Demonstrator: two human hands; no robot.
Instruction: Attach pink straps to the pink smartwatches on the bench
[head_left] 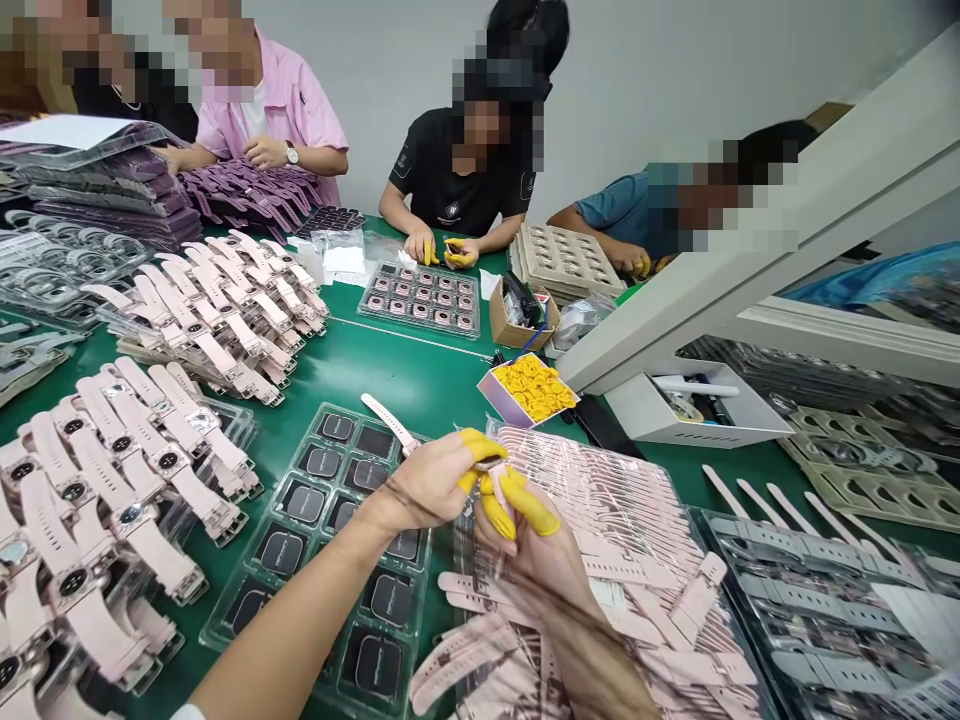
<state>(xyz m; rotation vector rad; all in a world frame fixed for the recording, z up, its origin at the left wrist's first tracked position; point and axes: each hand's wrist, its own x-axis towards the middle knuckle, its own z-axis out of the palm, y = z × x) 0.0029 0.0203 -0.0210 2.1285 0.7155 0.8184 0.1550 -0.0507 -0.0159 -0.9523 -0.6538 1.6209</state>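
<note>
Both my hands meet over the table, with yellow finger cots on several fingers. My left hand (pixel 431 485) pinches a dark watch case (pixel 491 462), mostly covered by the fingers. My right hand (pixel 536 520) has a pale pink watch strap (pixel 496 488) between thumb and fingers, touching the case. Another pink strap (pixel 386 420) sticks out behind my left hand; I cannot tell whether it is joined to the case. Below my left forearm lies a clear tray (pixel 319 415) of square black watch faces. Pink straps (pixel 585 465), many in clear plastic, lie beneath my right hand.
Assembled pink watches (pixel 127 440) stand in trays at left. A box of yellow finger cots (pixel 532 388) is ahead. Grey straps (pixel 810 590) lie at right, under a slanting white frame (pixel 675 260). Across the green table (pixel 375 360), co-workers handle parts beside a watch tray (pixel 420 298).
</note>
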